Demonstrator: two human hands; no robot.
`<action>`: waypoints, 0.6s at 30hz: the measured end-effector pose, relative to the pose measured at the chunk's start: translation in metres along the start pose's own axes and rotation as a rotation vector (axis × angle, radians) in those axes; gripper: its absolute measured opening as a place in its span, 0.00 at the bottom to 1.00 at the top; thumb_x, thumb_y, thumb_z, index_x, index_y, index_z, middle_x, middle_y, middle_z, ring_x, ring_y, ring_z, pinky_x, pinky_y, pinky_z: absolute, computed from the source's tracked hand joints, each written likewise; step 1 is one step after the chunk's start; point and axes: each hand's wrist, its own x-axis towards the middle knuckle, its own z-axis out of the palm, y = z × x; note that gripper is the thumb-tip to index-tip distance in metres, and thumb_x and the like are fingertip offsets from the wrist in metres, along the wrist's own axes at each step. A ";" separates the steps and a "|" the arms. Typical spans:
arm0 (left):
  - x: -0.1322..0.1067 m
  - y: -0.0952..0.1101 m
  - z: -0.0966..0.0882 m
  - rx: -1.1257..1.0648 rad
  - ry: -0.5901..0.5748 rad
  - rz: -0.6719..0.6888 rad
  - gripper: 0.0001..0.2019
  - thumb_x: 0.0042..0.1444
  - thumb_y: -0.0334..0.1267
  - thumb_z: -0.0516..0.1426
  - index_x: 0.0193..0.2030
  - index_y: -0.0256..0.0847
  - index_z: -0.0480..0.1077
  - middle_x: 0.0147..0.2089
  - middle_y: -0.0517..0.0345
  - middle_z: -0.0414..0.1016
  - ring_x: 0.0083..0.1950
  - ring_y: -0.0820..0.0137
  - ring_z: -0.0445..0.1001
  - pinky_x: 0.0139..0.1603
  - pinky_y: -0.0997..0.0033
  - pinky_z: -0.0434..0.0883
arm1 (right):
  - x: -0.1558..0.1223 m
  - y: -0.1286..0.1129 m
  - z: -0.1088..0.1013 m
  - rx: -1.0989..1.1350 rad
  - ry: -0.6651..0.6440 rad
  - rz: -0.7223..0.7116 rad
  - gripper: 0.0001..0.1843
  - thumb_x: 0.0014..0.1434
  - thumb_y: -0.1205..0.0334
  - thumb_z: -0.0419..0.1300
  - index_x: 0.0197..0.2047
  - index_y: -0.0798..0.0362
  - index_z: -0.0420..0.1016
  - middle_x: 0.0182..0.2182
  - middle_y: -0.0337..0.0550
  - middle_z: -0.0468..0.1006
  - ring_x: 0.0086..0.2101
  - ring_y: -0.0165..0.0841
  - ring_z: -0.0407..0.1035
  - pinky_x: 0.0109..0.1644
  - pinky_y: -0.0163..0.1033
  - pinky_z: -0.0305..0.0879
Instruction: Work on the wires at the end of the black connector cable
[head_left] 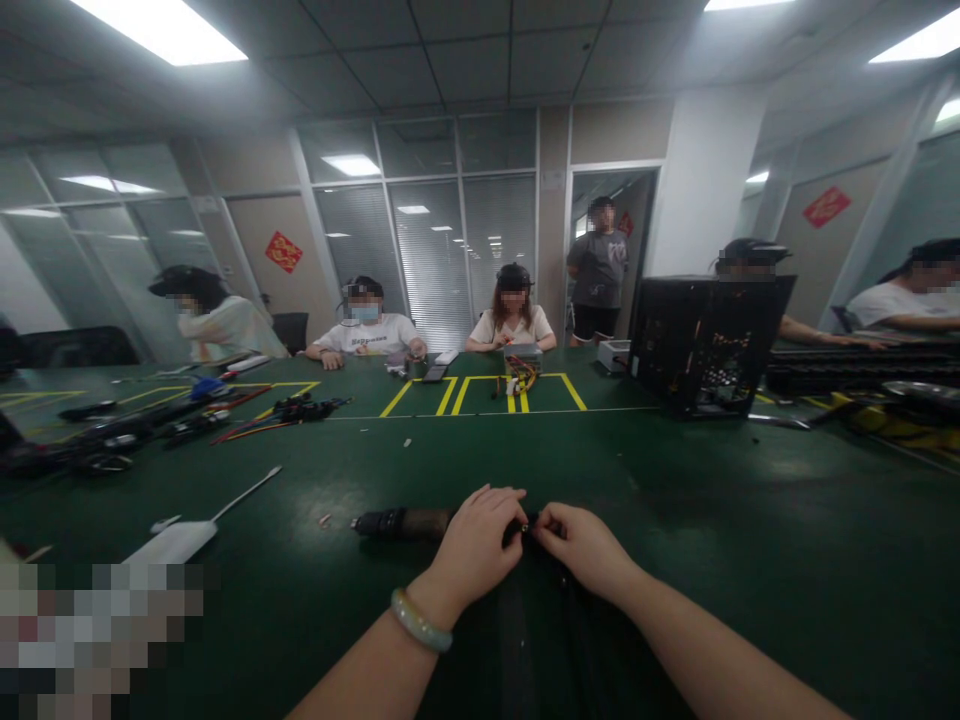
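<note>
On the green table, a dark cylindrical tool (pixel 401 523), which looks like an electric screwdriver, lies on its side with its narrow tip to the left. My left hand (pixel 480 530) is closed over its right end, and a bangle (pixel 421 620) circles that wrist. Just right of it, my right hand (pixel 576 542) pinches a small dark part at the tool's end. My fingers hide most of this part, so its kind is unclear. Dark strips or cables run from there toward me, dim against the table.
A white cable-like item (pixel 247 493) lies at left, near bundled wires (pixel 300 408). A black computer case (pixel 709 345) stands at back right. Colourful wires (pixel 525 378) lie by yellow tape squares (pixel 461 395). Several people sit across the table; one person (pixel 600 260) stands in the doorway.
</note>
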 end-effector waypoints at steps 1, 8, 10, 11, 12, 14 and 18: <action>0.000 0.000 -0.001 -0.004 -0.003 -0.005 0.09 0.51 0.28 0.56 0.39 0.43 0.69 0.56 0.56 0.71 0.59 0.64 0.67 0.65 0.54 0.56 | 0.000 -0.001 0.000 0.004 -0.005 0.002 0.08 0.60 0.60 0.56 0.34 0.52 0.75 0.30 0.37 0.78 0.31 0.31 0.70 0.32 0.33 0.57; 0.000 -0.002 0.000 -0.021 -0.035 -0.041 0.07 0.53 0.31 0.58 0.39 0.44 0.69 0.54 0.58 0.72 0.56 0.64 0.69 0.58 0.58 0.63 | -0.002 -0.004 -0.003 0.021 -0.027 0.050 0.08 0.61 0.59 0.56 0.36 0.51 0.75 0.32 0.38 0.78 0.32 0.32 0.70 0.33 0.33 0.59; 0.000 -0.003 0.001 -0.023 -0.040 -0.048 0.07 0.54 0.31 0.58 0.40 0.44 0.69 0.53 0.58 0.73 0.55 0.64 0.69 0.57 0.59 0.64 | -0.002 -0.003 -0.003 0.028 -0.027 0.043 0.08 0.61 0.59 0.56 0.36 0.51 0.75 0.32 0.38 0.78 0.31 0.32 0.70 0.33 0.33 0.59; 0.001 -0.003 0.001 -0.024 -0.043 -0.051 0.06 0.55 0.32 0.58 0.40 0.44 0.69 0.52 0.58 0.73 0.54 0.64 0.69 0.56 0.59 0.64 | -0.002 -0.003 -0.003 0.026 -0.023 0.037 0.08 0.61 0.59 0.56 0.35 0.51 0.75 0.31 0.38 0.78 0.31 0.32 0.70 0.33 0.33 0.59; 0.001 -0.003 0.002 -0.025 -0.046 -0.052 0.06 0.55 0.32 0.59 0.40 0.44 0.69 0.52 0.58 0.73 0.54 0.64 0.70 0.56 0.59 0.64 | -0.002 -0.003 -0.002 0.020 -0.016 0.033 0.07 0.60 0.60 0.56 0.35 0.51 0.75 0.31 0.38 0.78 0.31 0.31 0.70 0.32 0.33 0.58; 0.001 -0.003 0.002 -0.022 -0.047 -0.058 0.06 0.55 0.32 0.59 0.40 0.44 0.70 0.49 0.59 0.74 0.52 0.64 0.71 0.54 0.60 0.65 | -0.001 -0.003 -0.002 0.006 -0.007 0.023 0.07 0.60 0.60 0.57 0.34 0.51 0.75 0.30 0.37 0.77 0.31 0.31 0.70 0.32 0.33 0.57; 0.001 -0.003 0.002 -0.013 -0.044 -0.063 0.07 0.55 0.32 0.59 0.41 0.45 0.70 0.47 0.60 0.75 0.50 0.65 0.71 0.54 0.61 0.65 | -0.001 -0.003 -0.002 0.013 -0.009 0.021 0.07 0.60 0.61 0.56 0.34 0.51 0.75 0.30 0.37 0.77 0.31 0.31 0.70 0.32 0.33 0.57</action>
